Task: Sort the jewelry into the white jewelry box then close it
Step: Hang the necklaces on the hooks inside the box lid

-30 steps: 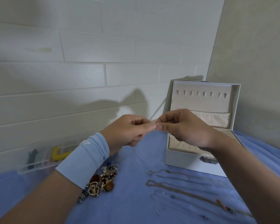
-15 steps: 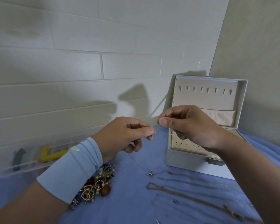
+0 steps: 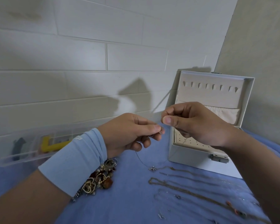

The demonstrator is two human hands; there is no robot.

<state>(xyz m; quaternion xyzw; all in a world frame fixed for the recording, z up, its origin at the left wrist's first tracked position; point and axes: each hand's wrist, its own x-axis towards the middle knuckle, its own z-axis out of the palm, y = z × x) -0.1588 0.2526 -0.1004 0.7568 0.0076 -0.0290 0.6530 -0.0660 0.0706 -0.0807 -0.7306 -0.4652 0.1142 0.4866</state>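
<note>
My left hand (image 3: 132, 132) and my right hand (image 3: 194, 123) are raised side by side, each pinching one end of a thin silver necklace (image 3: 141, 160). Its chain sags to a small star pendant (image 3: 152, 168) lying on the blue cloth. The white jewelry box (image 3: 194, 159) stands open behind my right hand, its lid upright with a row of hooks and a fabric pocket. A perforated cream tray fills the box top.
A heap of earrings and charms (image 3: 99, 177) lies under my left wrist. Several chains (image 3: 184, 180) are laid out in rows on the blue cloth (image 3: 128, 199) in front of the box. A clear plastic organiser (image 3: 31, 146) sits against the tiled wall at left.
My hands drew apart from touching fingertips to a small gap, with the right one lifting slightly. The camera moved closer.
</note>
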